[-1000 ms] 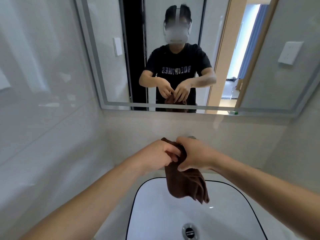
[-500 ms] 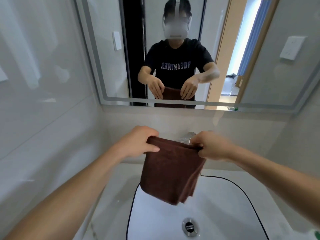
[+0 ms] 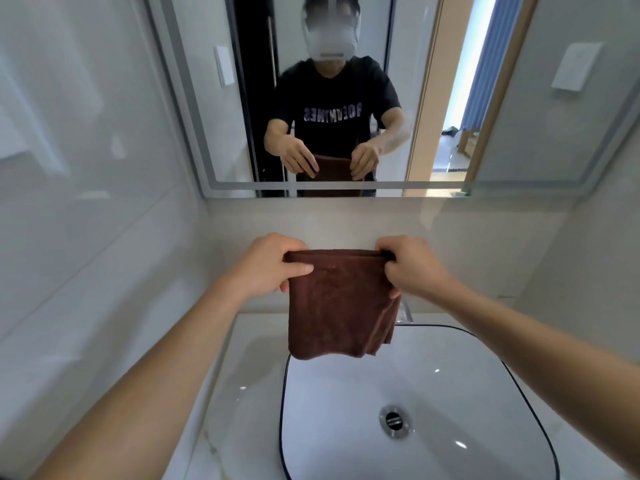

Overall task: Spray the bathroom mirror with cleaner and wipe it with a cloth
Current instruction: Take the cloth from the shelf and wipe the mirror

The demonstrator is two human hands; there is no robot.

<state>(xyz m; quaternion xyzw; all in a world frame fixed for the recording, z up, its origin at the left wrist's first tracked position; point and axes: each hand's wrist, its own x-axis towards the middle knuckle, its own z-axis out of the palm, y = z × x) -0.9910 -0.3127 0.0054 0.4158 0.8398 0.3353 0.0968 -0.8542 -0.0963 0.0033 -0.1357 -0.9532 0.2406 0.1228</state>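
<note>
Over the back edge of the sink (image 3: pixel 526 386), your left hand (image 3: pixel 266 263) and right hand (image 3: pixel 410 265) pinch the brown cloth (image 3: pixel 341 303) by its top corners; it looks soft, light and limp, so bunch it before wiping the mirror (image 3: pixel 502 98).

left hand (image 3: pixel 266 264): fingers curled, pinching, palm down | right hand (image 3: pixel 410 265): same, level with left | both forearms extended forward, apart

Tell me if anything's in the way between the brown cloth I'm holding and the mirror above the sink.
Nothing visible is. The brown cloth hangs from the left hand and right hand over the sink; only bare wall lies between it and the mirror above.
</note>
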